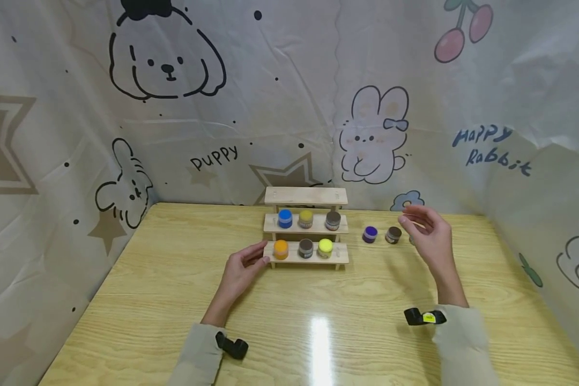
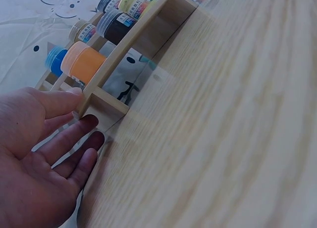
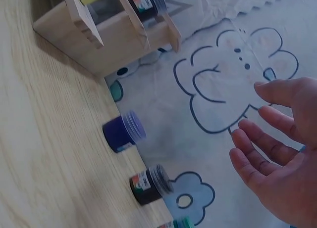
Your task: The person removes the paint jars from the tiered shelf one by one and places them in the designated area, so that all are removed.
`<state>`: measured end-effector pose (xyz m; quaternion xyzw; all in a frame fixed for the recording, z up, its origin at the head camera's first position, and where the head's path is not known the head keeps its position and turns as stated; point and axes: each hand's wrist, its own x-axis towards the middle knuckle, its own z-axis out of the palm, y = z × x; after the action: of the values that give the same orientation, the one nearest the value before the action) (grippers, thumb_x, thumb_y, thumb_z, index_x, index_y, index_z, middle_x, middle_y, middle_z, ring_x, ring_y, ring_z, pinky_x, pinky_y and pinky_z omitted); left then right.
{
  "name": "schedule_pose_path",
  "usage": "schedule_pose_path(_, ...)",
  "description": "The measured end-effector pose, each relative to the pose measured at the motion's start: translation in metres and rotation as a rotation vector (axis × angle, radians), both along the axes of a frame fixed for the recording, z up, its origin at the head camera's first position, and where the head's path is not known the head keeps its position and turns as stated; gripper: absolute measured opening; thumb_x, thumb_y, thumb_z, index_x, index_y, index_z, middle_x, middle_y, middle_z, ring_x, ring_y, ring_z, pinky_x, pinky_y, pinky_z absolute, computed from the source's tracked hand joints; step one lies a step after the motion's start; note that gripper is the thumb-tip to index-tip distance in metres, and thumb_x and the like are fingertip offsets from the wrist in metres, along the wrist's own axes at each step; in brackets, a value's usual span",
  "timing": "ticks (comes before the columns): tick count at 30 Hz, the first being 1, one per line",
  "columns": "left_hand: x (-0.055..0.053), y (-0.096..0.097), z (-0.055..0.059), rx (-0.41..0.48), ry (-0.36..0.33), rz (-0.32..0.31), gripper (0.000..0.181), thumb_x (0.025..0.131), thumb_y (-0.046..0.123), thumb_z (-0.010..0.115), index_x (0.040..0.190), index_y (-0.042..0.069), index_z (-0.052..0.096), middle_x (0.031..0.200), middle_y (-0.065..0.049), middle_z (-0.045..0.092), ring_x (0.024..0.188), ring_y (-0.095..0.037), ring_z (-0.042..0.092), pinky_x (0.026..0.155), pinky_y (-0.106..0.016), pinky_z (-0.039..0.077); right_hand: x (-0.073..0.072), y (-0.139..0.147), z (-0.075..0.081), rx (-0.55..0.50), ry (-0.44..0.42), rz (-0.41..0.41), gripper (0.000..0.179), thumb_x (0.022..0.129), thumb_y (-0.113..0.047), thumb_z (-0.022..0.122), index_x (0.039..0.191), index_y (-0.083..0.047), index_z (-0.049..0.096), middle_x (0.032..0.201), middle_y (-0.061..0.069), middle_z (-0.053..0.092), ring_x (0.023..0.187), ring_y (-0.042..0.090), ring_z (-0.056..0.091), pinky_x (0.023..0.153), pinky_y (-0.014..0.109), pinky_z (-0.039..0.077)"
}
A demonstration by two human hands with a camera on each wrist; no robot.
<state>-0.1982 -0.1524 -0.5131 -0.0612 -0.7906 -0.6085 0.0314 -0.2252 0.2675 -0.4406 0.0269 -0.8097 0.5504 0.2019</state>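
A three-tier wooden rack holds small paint jars. Its lowest tier carries an orange jar, a dark one and a yellow one. On the middle tier stand a blue jar, a dull yellow jar and a dark grey jar. My left hand touches the left end of the lowest tier, thumb at the corner, fingers loosely extended. Raised above the table at the right, my right hand holds nothing, its fingers relaxed. Near it stand a purple jar and a black jar.
A green-lidded jar stands beyond the black one, mostly covered by the right hand in the head view. The wood-grain table meets a printed cloth at the back and sides. The rack's top tier bears no jars.
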Motion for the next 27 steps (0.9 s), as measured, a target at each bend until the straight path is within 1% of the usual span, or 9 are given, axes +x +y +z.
schedule_pose_path(8, 0.0, 0.0, 0.001, -0.003, -0.001, -0.002, 0.043, 0.097, 0.007, 0.072, 0.139, 0.002, 0.064, 0.136, -0.015, 0.065, 0.123, -0.031, 0.063, 0.1, -0.035, 0.054, 0.001, -0.021, 0.005, -0.019, 0.03, 0.113, 0.041, 0.099, -0.016, 0.071, 0.134, 0.003, 0.06, 0.129, 0.022, 0.064, 0.112, 0.01, 0.063, 0.094, 0.014, 0.05)
schedule_pose_path(9, 0.0, 0.0, 0.001, 0.0, 0.002, -0.004, 0.043, 0.097, 0.006, 0.072, 0.139, 0.001, 0.063, 0.137, -0.016, 0.065, 0.123, -0.032, 0.063, 0.1, -0.037, 0.054, 0.004, -0.026, 0.009, -0.021, 0.036, 0.129, 0.041, 0.099, -0.013, 0.071, 0.134, 0.005, 0.06, 0.129, 0.023, 0.064, 0.113, 0.015, 0.063, 0.095, 0.014, 0.05)
schedule_pose_path(11, 0.0, 0.0, 0.001, 0.004, -0.001, -0.006, 0.043, 0.097, 0.006, 0.072, 0.139, 0.001, 0.063, 0.137, -0.016, 0.065, 0.124, -0.031, 0.063, 0.101, -0.038, 0.053, 0.005, -0.033, 0.012, -0.014, 0.045, 0.147, 0.039, 0.099, -0.01, 0.07, 0.133, 0.006, 0.059, 0.128, 0.025, 0.063, 0.115, 0.024, 0.063, 0.095, 0.015, 0.05)
schedule_pose_path(13, 0.0, 0.0, 0.001, 0.008, -0.005, -0.007, 0.043, 0.097, 0.006, 0.072, 0.139, 0.001, 0.064, 0.137, -0.015, 0.065, 0.124, -0.031, 0.063, 0.101, -0.038, 0.053, 0.004, -0.04, 0.01, -0.008, 0.046, 0.164, 0.039, 0.099, -0.006, 0.069, 0.133, 0.008, 0.058, 0.128, 0.026, 0.063, 0.117, 0.034, 0.062, 0.095, 0.015, 0.05)
schedule_pose_path(15, 0.0, 0.0, 0.001, 0.006, -0.005, -0.009, 0.043, 0.098, 0.007, 0.071, 0.139, 0.001, 0.063, 0.138, -0.015, 0.064, 0.124, -0.03, 0.062, 0.101, -0.037, 0.053, 0.004, -0.047, 0.009, 0.001, 0.039, 0.177, 0.039, 0.098, -0.006, 0.069, 0.134, 0.007, 0.058, 0.129, 0.024, 0.063, 0.118, 0.039, 0.061, 0.096, 0.018, 0.051)
schedule_pose_path(16, 0.0, -0.001, 0.001, 0.003, -0.008, -0.008, 0.042, 0.098, 0.007, 0.071, 0.139, 0.002, 0.064, 0.137, -0.014, 0.065, 0.124, -0.029, 0.063, 0.1, -0.035, 0.053, 0.001, -0.048, 0.004, 0.006, 0.036, 0.183, 0.039, 0.098, -0.007, 0.07, 0.134, 0.005, 0.059, 0.129, 0.022, 0.064, 0.119, 0.038, 0.061, 0.097, 0.019, 0.051)
schedule_pose_path(21, 0.0, -0.001, 0.0, -0.002, -0.008, -0.005, 0.043, 0.097, 0.008, 0.072, 0.139, 0.003, 0.064, 0.137, -0.014, 0.065, 0.123, -0.03, 0.063, 0.099, -0.033, 0.054, -0.001, -0.06, -0.004, 0.025, 0.012, 0.212, 0.042, 0.098, -0.016, 0.073, 0.134, 0.0, 0.06, 0.128, 0.015, 0.065, 0.119, 0.03, 0.062, 0.101, 0.034, 0.053)
schedule_pose_path(24, 0.001, -0.001, 0.001, -0.001, -0.013, -0.007, 0.043, 0.097, 0.008, 0.072, 0.139, 0.003, 0.064, 0.137, -0.014, 0.065, 0.123, -0.03, 0.063, 0.099, -0.034, 0.054, -0.001, -0.067, -0.008, 0.03, 0.008, 0.231, 0.042, 0.098, -0.018, 0.073, 0.134, 0.0, 0.06, 0.127, 0.014, 0.065, 0.118, 0.029, 0.062, 0.102, 0.043, 0.052)
schedule_pose_path(27, 0.0, 0.0, 0.001, 0.0, -0.01, -0.008, 0.042, 0.097, 0.008, 0.072, 0.139, 0.003, 0.064, 0.137, -0.013, 0.065, 0.123, -0.029, 0.063, 0.1, -0.035, 0.053, -0.002, -0.073, -0.011, 0.017, 0.009, 0.262, 0.043, 0.098, -0.018, 0.074, 0.134, 0.001, 0.059, 0.128, 0.015, 0.065, 0.119, 0.029, 0.061, 0.104, 0.048, 0.051)
